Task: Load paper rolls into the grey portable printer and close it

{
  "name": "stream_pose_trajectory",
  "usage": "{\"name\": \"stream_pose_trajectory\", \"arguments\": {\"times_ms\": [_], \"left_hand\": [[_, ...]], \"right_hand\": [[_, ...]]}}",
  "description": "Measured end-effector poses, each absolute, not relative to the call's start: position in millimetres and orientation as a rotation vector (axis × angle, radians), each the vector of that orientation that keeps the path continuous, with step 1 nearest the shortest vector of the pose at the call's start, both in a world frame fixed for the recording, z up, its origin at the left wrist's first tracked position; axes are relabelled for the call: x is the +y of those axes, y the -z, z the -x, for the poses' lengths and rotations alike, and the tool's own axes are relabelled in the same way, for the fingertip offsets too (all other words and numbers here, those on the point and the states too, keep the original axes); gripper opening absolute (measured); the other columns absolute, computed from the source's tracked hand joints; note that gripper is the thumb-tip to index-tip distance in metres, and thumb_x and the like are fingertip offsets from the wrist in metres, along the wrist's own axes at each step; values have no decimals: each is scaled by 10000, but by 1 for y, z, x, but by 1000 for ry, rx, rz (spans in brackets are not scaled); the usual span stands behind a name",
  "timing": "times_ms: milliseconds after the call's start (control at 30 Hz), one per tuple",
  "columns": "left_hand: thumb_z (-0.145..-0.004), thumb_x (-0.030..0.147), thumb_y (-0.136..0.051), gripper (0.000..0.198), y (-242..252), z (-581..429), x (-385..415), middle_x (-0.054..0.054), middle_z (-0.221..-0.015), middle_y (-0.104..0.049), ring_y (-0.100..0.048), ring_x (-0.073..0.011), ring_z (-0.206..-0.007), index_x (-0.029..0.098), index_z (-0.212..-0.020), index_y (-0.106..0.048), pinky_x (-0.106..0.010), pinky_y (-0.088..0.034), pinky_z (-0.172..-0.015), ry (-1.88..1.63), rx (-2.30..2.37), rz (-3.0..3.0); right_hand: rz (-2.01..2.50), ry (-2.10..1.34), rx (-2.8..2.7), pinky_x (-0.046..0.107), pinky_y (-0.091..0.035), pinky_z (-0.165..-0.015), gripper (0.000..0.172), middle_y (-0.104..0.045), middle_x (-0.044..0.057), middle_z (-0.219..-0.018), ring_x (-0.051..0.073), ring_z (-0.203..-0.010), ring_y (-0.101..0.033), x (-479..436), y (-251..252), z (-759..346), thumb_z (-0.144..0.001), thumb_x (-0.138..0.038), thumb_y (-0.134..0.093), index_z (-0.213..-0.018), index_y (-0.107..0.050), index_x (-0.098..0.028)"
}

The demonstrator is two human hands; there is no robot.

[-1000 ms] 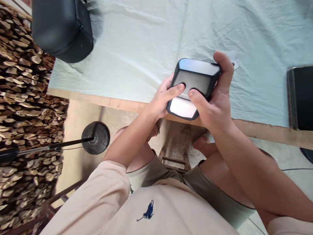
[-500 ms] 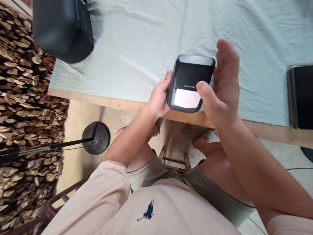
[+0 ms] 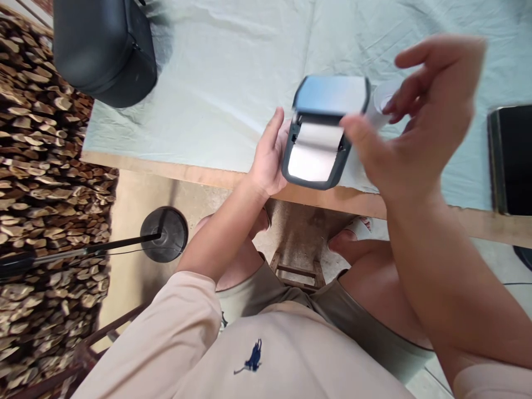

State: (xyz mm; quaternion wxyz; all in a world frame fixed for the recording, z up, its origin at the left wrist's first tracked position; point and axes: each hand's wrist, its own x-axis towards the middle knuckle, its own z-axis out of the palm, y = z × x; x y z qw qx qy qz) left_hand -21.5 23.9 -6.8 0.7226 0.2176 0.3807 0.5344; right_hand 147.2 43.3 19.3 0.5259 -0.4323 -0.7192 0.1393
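Observation:
My left hand [image 3: 270, 155] grips a black handheld label printer [image 3: 287, 166] by its left side, thumb pointing up, above the table's front edge. The printer's lid [image 3: 332, 94] is raised and catches pale blue light. White label paper [image 3: 311, 160] shows in the opening below it. My right hand [image 3: 419, 122], a little blurred, has its fingers apart and its thumb tip at the printer's right edge. Behind its fingertips is a whitish roll-shaped thing [image 3: 380, 102], partly covered; whether the fingers touch it I cannot tell.
A pale cloth [image 3: 224, 83] covers the wooden table. On it are a black zip case [image 3: 103, 50] at far left and a dark-screened device [image 3: 515, 158] at right. Stacked firewood [image 3: 50, 166] and a round black stand base [image 3: 164, 233] are to the left.
The printer's lid has swung up, uncovering the paper inside. My right hand has moved up and right, and the whitish roll-shaped thing now shows beside it. My left hand keeps its grip.

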Motion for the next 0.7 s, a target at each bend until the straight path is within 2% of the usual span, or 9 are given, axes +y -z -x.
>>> {"name": "stream_pose_trajectory", "arguments": {"times_ms": [67, 100, 167, 233, 333, 433, 500, 600, 700], "left_hand": [[-986, 559, -334, 535, 6, 20, 24, -62, -1102, -733, -469, -304, -1427, 191, -1298, -566, -436, -509, -1110, -1165, 872, -483], [-985, 548, -351, 516, 6, 20, 23, -69, -1091, -735, -485, -300, -1415, 190, -1278, -579, -429, -512, -1105, -1156, 877, -483], [-983, 534, -374, 488, 7, 21, 23, -79, -1047, -740, -507, -300, -1397, 175, -1214, -611, -431, -515, -1099, -1140, 872, -473], [-979, 535, -380, 480, 8, 21, 23, -83, -1017, -740, -526, -306, -1379, 164, -1139, -638, -443, -522, -1090, -1134, 858, -457], [-971, 498, -434, 402, 5, 19, 21, -79, -1007, -739, -560, -297, -1348, 165, -1032, -652, -412, -538, -1070, -1136, 827, -458], [-949, 406, -528, 251, 1, 16, 19, -52, -948, -735, -606, -265, -1299, 181, -953, -640, -344, -566, -1023, -1156, 816, -490], [-956, 349, -525, 194, -1, 14, 18, -24, -895, -724, -639, -235, -1254, 191, -925, -632, -309, -585, -976, -1167, 831, -511], [-976, 300, -484, 187, -2, 13, 17, 6, -838, -699, -672, -198, -1197, 197, -925, -632, -274, -594, -930, -1165, 846, -553], [-963, 333, -515, 185, 0, 14, 15, 1, -835, -704, -697, -198, -1134, 204, -934, -644, -251, -595, -879, -1165, 840, -606]], "right_hand": [[1009, -370, -1580, 221, -424, -579, 279, -523, 26, -1012, 19, -591, -367, 48, -28, -144, -887, -419, -590, -1007, -544, -171], [993, -414, -1539, 211, -429, -586, 243, -508, 26, -1014, 13, -591, -367, 50, -32, -143, -929, -391, -536, -1005, -541, -160], [966, -437, -1526, 207, -452, -616, 241, -511, 35, -1003, 25, -646, -453, 52, -38, -143, -952, -357, -499, -1042, -550, -139], [983, -371, -1626, 213, -451, -632, 244, -561, 32, -937, 48, -687, -512, 53, -44, -144, -936, -345, -513, -1023, -592, -131], [1204, -358, -2021, 258, -473, -704, 208, -648, 11, -869, 73, -675, -527, 50, -51, -146, -868, -300, -558, -978, -671, -166], [1601, -392, -2383, 439, -495, -852, 314, -686, 18, -975, 161, -810, -593, 46, -56, -144, -811, -304, -597, -1109, -687, -263], [1781, -381, -2470, 548, -476, -860, 430, -671, 48, -1006, 245, -920, -607, 44, -56, -142, -815, -357, -601, -1243, -632, -324], [1888, -400, -2521, 581, -474, -818, 489, -642, 67, -962, 291, -952, -613, 43, -56, -141, -843, -421, -576, -1328, -566, -352], [1857, -413, -2477, 541, -462, -863, 453, -647, 31, -961, 224, -928, -608, 41, -59, -143, -822, -381, -597, -1272, -607, -328]]}}
